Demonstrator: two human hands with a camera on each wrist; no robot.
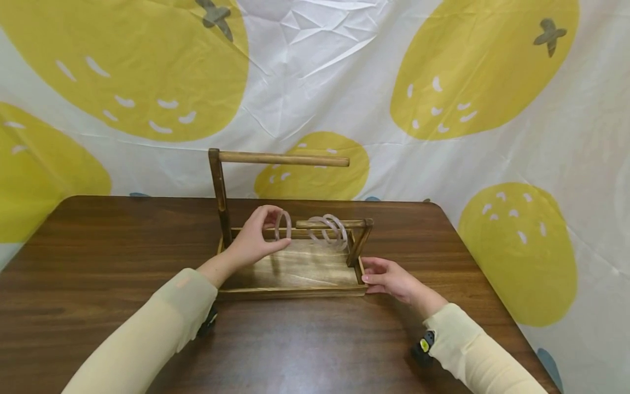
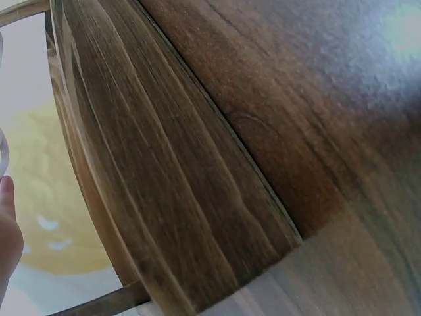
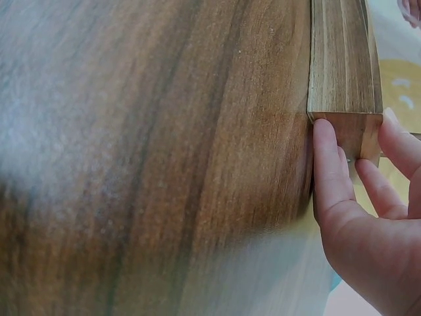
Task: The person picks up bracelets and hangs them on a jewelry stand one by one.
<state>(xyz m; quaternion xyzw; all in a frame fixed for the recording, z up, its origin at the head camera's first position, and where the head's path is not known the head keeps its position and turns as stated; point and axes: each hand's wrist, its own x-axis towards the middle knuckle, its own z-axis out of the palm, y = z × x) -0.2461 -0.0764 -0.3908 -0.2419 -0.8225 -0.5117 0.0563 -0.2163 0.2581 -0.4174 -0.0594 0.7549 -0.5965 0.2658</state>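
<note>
My left hand (image 1: pixel 253 236) pinches a pale translucent bangle (image 1: pixel 278 227) between thumb and fingers, holding it upright over the tray of a wooden jewelry stand (image 1: pixel 295 291). The bangle is beside the free left end of the stand's lower bar (image 1: pixel 307 224). Farther right on that bar hang several similar bangles (image 1: pixel 337 232). My right hand (image 1: pixel 394 282) grips the tray's right end; in the right wrist view its fingers (image 3: pixel 332 161) rest against the end wall and the thumb reaches the rim. Only part of the left hand (image 2: pixel 8 240) shows in the left wrist view.
A taller post (image 1: pixel 219 191) at the stand's left carries a long upper bar (image 1: pixel 285 159) with nothing hanging on it. The stand sits on a dark wood table (image 1: pixel 123 273). Behind the table hangs a white cloth (image 1: pixel 315 65) with yellow fruit prints.
</note>
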